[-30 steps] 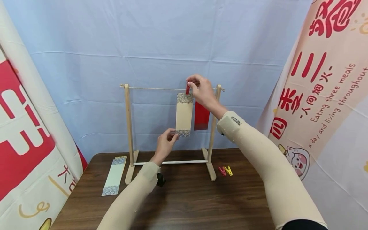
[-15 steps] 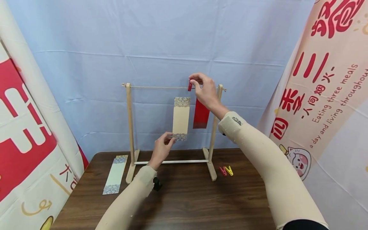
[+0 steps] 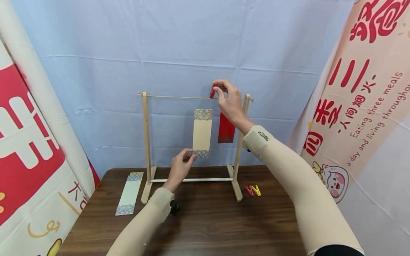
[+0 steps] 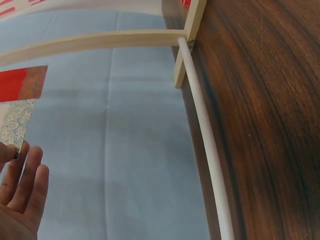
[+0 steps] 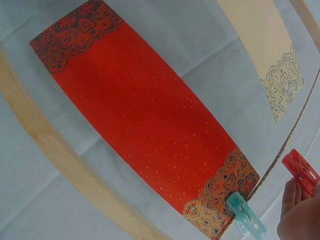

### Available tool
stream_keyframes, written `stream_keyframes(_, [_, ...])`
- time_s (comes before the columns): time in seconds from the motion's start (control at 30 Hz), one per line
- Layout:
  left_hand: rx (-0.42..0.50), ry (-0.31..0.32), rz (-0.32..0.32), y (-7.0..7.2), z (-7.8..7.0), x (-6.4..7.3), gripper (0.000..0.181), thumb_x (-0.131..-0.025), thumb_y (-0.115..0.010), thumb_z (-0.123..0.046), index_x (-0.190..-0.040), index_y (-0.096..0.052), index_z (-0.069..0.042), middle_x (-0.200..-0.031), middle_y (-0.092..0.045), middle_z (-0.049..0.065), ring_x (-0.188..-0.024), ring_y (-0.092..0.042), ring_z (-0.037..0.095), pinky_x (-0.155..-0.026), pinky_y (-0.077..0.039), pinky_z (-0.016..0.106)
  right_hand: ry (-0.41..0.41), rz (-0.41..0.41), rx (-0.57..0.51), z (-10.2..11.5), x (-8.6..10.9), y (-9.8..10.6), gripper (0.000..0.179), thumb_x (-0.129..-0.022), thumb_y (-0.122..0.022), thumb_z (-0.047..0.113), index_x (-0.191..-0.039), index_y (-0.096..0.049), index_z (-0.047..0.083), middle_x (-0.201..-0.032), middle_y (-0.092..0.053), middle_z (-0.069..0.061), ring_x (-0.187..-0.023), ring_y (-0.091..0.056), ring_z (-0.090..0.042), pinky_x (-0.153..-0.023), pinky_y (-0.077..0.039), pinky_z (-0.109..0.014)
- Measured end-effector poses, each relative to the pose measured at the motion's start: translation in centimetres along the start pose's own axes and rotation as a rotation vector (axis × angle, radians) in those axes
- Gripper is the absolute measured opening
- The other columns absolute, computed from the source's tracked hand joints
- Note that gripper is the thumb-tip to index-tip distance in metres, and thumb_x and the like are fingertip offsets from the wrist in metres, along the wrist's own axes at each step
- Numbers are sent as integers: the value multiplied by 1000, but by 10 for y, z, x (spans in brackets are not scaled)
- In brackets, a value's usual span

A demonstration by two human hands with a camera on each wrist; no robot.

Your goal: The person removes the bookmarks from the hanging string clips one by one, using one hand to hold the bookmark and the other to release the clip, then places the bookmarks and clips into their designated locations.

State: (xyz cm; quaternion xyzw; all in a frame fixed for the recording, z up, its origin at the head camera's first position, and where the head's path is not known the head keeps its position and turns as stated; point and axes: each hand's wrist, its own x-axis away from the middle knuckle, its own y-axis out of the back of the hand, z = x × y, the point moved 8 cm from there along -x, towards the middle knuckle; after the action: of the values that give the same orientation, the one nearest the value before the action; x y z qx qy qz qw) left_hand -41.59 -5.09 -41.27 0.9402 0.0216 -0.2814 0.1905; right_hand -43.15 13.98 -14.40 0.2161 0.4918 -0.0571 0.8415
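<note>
In the head view, a cream paper strip (image 3: 202,133) with patterned lace ends stands upright in the air, its top edge below the rope (image 3: 177,97) of a wooden stand. My left hand (image 3: 179,167) pinches its lower left corner; the left wrist view shows the other fingers spread. At rope height my right hand (image 3: 230,101) holds a red clothespin (image 5: 301,171), apart from the cream strip. Beside it a red paper strip (image 5: 142,117) hangs from the rope, fastened by a teal clothespin (image 5: 244,215). The head view hides that teal clothespin behind my right hand.
Pale green patterned paper strips (image 3: 129,193) lie at the left of the brown table (image 3: 211,224). A pink clothespin (image 3: 249,191) and a yellow clothespin (image 3: 256,190) lie right of the stand. A white crossbar (image 3: 192,180) joins its wooden feet. Cloth hangs behind and at both sides.
The cream strip has come down from the rope and the red clothespin, along with my left hand. My right hand has shifted slightly up and right, still holding the clothespin.
</note>
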Motion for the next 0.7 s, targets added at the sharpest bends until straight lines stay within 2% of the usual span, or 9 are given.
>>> stream_keyframes(0.2, [-3, -12, -12, 3, 0, 3, 21, -105, -73, -12, -125, -72, -8, -103, -80, 8, -93, -78, 23, -88, -63, 47, 26, -5, -16, 1, 3, 1, 24, -109, -60, 4, -129, -67, -7, -122, -72, -18, -117, -68, -28, -108, -51, -28])
stream_keyframes(0.43, [-4, -35, -36, 8, -2, 5, 20, -104, -73, -11, -124, -72, -6, -100, -80, 9, -90, -78, 24, -87, -63, 45, 76, -38, -38, 6, 8, 3, 29, -110, -58, 3, -137, -61, -7, -125, -66, -20, -118, -63, -30, -109, -50, -35])
stream_keyframes(0.57, [-13, -41, -43, 10, -2, 8, 21, -104, -73, -11, -125, -72, -7, -101, -80, 8, -91, -77, 24, -88, -63, 45, 87, -41, -31, 9, 14, 4, 32, -110, -58, 4, -141, -60, -6, -127, -65, -20, -119, -62, -29, -109, -50, -34])
stream_keyframes(0.7, [-13, -39, -41, 10, -2, 10, 24, -103, -74, -11, -127, -71, -7, -102, -79, 9, -93, -77, 25, -89, -63, 46, 59, -43, -55, 7, 20, 4, 32, -111, -58, 5, -141, -61, -5, -123, -66, -20, -111, -66, -27, -96, -53, -26])
